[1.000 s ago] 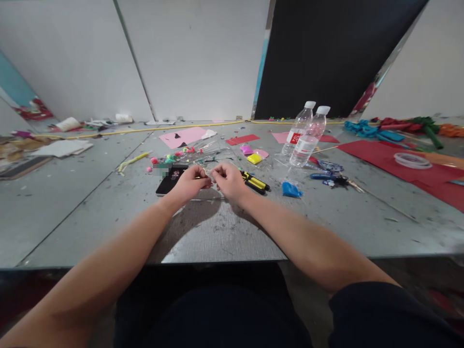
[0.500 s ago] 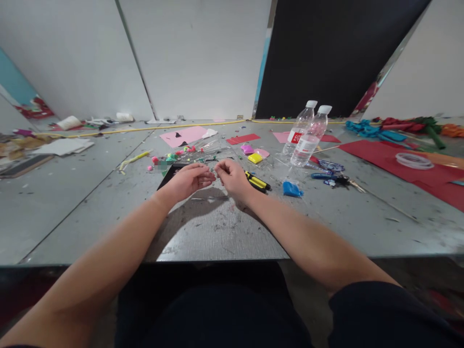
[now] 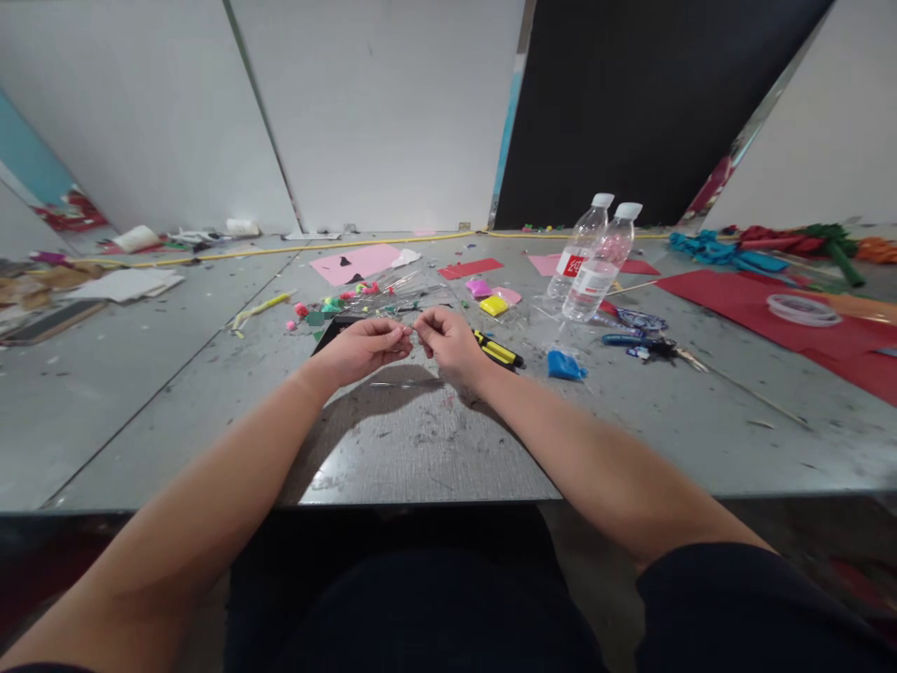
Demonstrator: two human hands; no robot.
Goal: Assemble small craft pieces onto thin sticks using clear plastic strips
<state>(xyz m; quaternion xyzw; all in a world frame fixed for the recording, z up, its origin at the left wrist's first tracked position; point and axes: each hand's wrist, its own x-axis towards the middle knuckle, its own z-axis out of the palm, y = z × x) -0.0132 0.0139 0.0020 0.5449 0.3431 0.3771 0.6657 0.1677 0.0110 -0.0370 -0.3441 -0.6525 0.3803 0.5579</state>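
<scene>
A: Where are the person's hands?

B: Both are raised just above the scuffed grey metal table (image 3: 420, 449). The left hand (image 3: 364, 348) and the right hand (image 3: 448, 341) meet fingertip to fingertip, each pinched shut on a tiny piece between them (image 3: 413, 334). It is too small to tell what it is; it may be thin and clear.

A: So which step does that look like?

B: Judging by the pinch, fine fitting or twisting of a small part held in the air, over the black flat phone-like slab (image 3: 329, 329) lying behind the left hand.

A: What lies round about?

B: Just beyond the fingers, a scatter of pink and green clay bits on thin clear sticks (image 3: 357, 297). Beside the right hand, a yellow-and-black utility knife (image 3: 496, 350). Further right, a crumpled blue packet (image 3: 562, 365), small yellow and purple clay packs (image 3: 491, 301) and two clear plastic water bottles with white caps (image 3: 595, 257), standing touching. Blue-handled scissors (image 3: 634, 338) lie near them, and red paper sheets (image 3: 771, 313) well off to the right.

A: What would the next move call for?

B: Probably a steady grip from both hands and small finger motions, since the piece is slight and easily dropped among the litter.
</scene>
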